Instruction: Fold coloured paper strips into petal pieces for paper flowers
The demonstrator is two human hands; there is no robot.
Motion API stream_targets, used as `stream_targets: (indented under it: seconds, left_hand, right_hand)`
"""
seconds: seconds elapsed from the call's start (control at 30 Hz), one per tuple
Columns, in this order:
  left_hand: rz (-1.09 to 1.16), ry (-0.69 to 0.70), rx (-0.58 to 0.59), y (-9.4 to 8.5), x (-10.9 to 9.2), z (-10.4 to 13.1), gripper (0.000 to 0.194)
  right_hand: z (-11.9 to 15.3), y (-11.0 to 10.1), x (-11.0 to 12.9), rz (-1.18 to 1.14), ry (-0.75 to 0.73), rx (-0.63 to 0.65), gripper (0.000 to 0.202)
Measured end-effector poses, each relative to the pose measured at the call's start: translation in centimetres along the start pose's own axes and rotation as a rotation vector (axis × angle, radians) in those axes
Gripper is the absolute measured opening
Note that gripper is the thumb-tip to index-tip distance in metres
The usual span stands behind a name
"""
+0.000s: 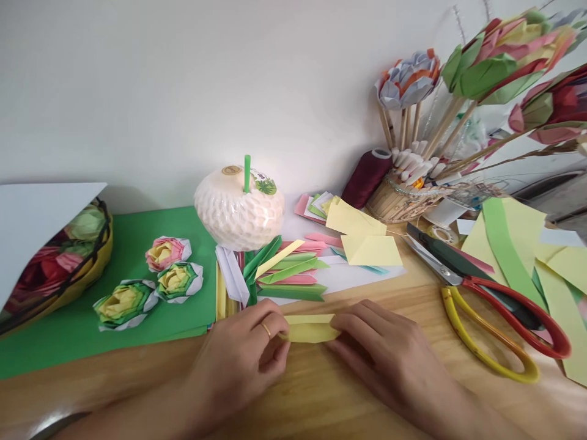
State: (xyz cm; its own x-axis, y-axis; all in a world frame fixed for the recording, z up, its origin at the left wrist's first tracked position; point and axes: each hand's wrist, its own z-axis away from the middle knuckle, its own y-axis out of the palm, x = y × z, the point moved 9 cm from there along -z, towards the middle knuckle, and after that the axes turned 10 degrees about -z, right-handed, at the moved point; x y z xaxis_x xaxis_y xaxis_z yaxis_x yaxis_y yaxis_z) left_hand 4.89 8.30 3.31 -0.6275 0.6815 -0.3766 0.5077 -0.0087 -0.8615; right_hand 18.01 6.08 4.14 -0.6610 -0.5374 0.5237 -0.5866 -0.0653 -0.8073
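Nearest us are the left hand (pixel 243 354) and right hand (pixel 394 351), their fingers pinching opposite ends of a yellow paper strip (pixel 312 332) between them. It sits low at the surface (pixel 316 397), just before the folded strips (pixel 293 269) (we cannot tell whether it touches the wood). An uneven pull, we judge, could skew its crease or tear it; a careless right arm could nudge the scissors (pixel 513 294).
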Motion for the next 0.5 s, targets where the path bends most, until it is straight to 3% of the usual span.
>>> stream_targets:
  seconds: [0.3,0.5]
  left_hand:
    - [0.021,0.059,0.010,0.09,-0.45,-0.04,0.021]
    - [0.080,-0.041,0.068,0.61,0.35,0.20,0.023]
  right_hand:
    - [0.01,0.45,0.48,0.048,-0.006,-0.003,0.021]
    - [0.16,0.13,0.62,-0.007,-0.015,-0.067,0.017]
